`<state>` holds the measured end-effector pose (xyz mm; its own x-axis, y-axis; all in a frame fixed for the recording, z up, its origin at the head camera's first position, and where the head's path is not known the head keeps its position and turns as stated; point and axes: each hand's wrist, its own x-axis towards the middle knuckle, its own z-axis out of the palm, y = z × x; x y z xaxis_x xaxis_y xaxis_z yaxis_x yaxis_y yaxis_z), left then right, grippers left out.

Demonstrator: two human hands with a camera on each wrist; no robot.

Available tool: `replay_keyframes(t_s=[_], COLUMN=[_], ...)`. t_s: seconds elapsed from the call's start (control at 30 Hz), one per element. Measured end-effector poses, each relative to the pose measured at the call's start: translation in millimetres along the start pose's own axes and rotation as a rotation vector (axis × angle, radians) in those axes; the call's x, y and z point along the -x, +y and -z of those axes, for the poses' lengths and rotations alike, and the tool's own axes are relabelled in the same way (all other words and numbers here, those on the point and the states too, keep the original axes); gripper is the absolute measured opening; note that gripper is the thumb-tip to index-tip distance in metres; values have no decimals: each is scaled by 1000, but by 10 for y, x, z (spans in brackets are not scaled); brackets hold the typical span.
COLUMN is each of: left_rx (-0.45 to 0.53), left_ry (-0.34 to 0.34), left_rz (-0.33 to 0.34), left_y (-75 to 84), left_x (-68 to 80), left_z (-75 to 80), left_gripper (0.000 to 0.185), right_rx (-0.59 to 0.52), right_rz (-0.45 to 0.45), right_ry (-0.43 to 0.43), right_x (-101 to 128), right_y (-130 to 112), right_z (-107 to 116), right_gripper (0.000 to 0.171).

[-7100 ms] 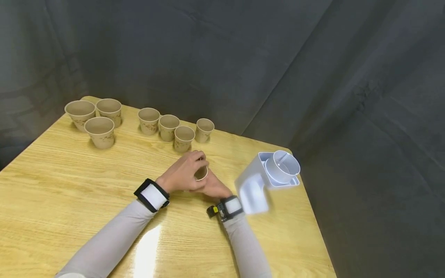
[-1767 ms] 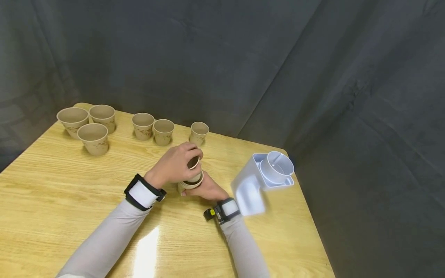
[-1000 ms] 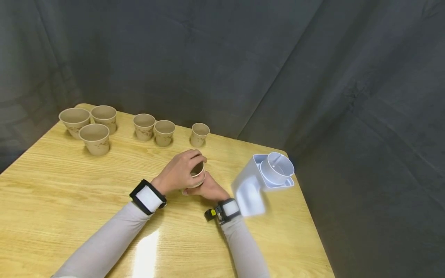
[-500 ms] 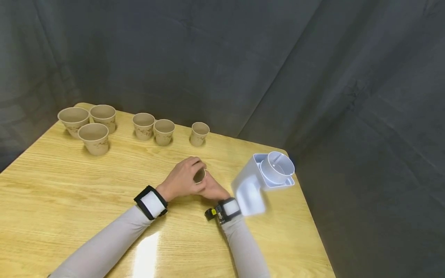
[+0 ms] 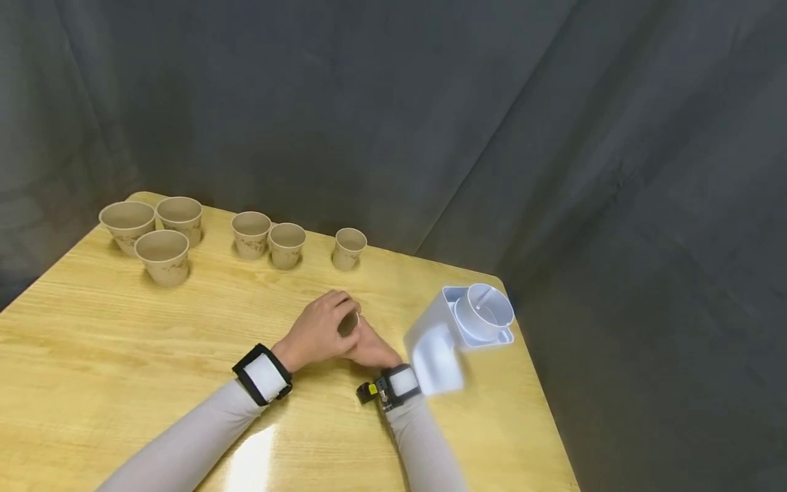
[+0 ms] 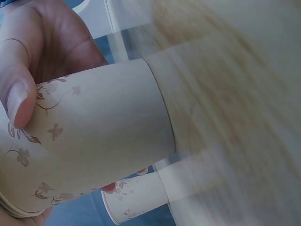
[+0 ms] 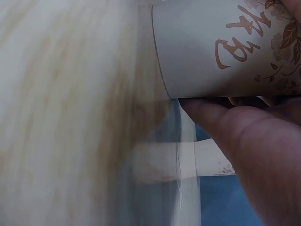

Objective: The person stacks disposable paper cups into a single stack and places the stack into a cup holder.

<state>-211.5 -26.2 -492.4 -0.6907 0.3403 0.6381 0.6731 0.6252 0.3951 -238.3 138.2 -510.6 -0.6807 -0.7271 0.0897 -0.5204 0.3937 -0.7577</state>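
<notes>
The left hand [image 5: 320, 330] grips the tapered, floral-printed cup [image 5: 349, 324] near its rim, just below head-view centre; the right hand [image 5: 373, 346] curls round its side. The tabletop [image 5: 344, 444] is wood-grained.

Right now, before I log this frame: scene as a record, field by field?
Left hand: fingers curled around the held cup
Right hand: gripping the same cup
Cup print: brown flowers and characters
Nested count: cannot tell
Left group: three cups, upright
Middle group: two cups, upright
Single: one cup, upright
White container: right of hands
Surface: wooden table
Backdrop: dark cloth
</notes>
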Motion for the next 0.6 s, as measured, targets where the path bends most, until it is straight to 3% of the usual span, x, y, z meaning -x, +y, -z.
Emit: replay_keyframes(t_s=[0.3,0.47,0.6], left_rx=[44,185,317], left_ry=[-37,-173,-187], left_rz=[-14,-36,5], left_y=[-16,-129,-305], left_x=[17,-81,-223], left_z=[-31,120,251], left_gripper=[30,29,26], right_rx=[-13,-113,-227], right_rz=[-30,-104,-122], right_ry=[1,1,13], right_x=[55,25,-15], right_y=[50,37,10], right_z=[-35,-39,-51], right_gripper=[80,75,78])
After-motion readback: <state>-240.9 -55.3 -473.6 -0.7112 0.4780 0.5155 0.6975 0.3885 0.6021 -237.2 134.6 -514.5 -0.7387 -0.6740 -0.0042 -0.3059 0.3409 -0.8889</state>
